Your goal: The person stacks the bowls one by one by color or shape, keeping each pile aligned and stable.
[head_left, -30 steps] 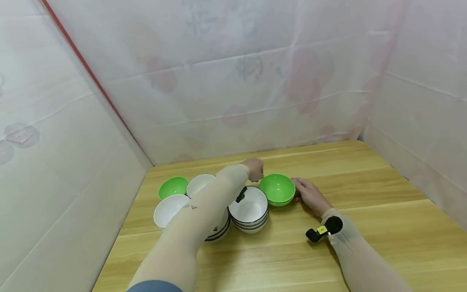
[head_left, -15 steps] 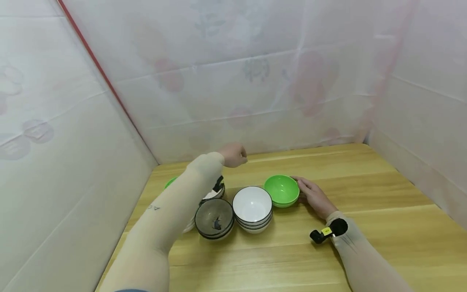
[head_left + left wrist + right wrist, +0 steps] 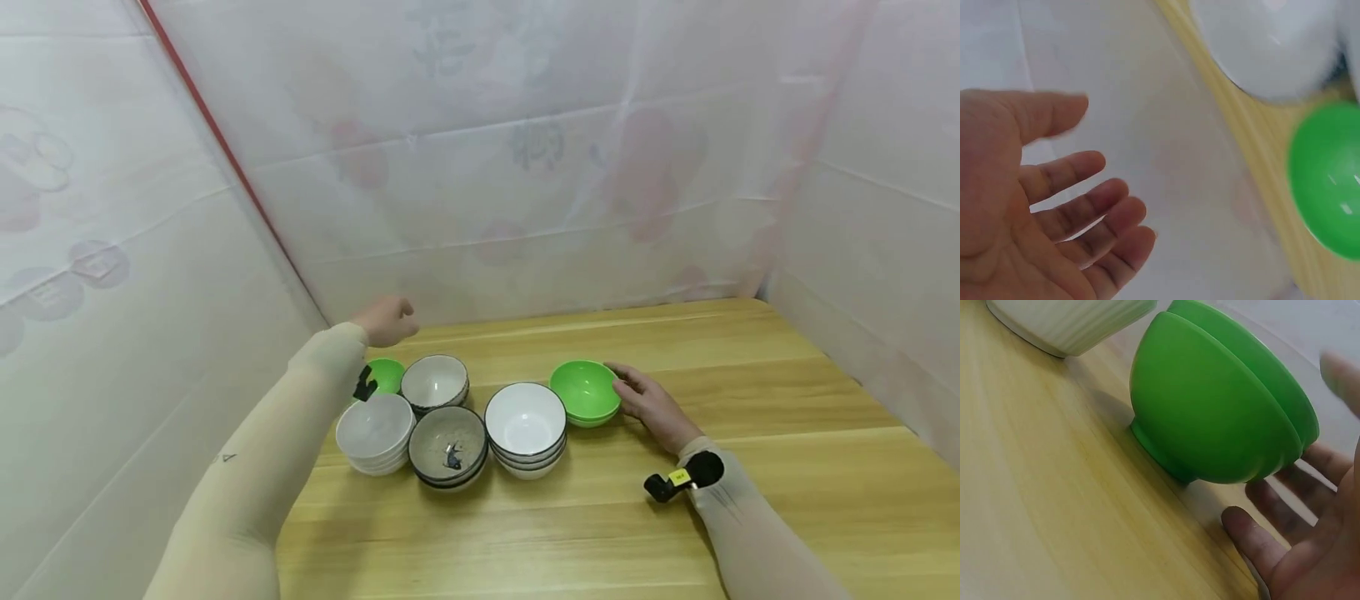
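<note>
Wooden worktop (image 3: pixel 750 467) inside white sheeting. Stacked green bowls (image 3: pixel 586 392) stood just right of white bowl stack (image 3: pixel 525 427). Right hand (image 3: pixel 648 400) lay open against them, fingers relaxed, gripping nothing. Left hand (image 3: pixel 384 320) hovered open, empty. Bowls looked light, stiff, smooth plastic; best taken at rim.

green stacked bowls (image 3: pixel 586 392), white bowls (image 3: pixel 525 421), grey fish-patterned bowl (image 3: pixel 448 443)
</note>
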